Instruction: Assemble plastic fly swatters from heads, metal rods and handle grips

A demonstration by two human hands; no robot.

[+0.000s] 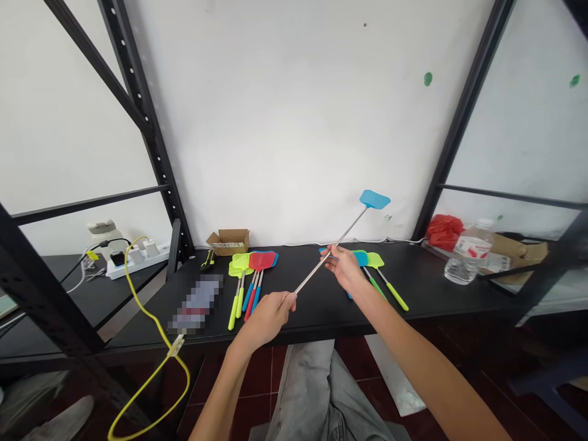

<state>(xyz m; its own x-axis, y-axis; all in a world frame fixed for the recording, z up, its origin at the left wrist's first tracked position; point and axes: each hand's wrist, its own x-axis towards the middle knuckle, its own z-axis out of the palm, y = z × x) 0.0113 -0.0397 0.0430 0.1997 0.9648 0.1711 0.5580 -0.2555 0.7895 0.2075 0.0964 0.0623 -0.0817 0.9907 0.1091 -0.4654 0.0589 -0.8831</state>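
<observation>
A blue fly swatter (375, 199) is held up at a slant above the black table, its thin metal rod drawn out long. My left hand (271, 315) is wrapped around its lower end, hiding the handle. Higher on the rod, my right hand (341, 264) pinches the metal between thumb and fingers. Left of my hands lie several fly swatters with yellow-green heads (239, 264) and a red head (263, 261). Behind and beside my right hand rest blue (361, 259) and green (376, 260) fly swatters, partly hidden by that hand and forearm.
A small open cardboard box (228, 241) stands near the wall. Along the left run a yellow cable (156, 318) and a power strip (138, 260). A plastic bottle (469, 252) and red bag (444, 232) sit at right. Black metal posts (463, 116) frame the table (422, 269).
</observation>
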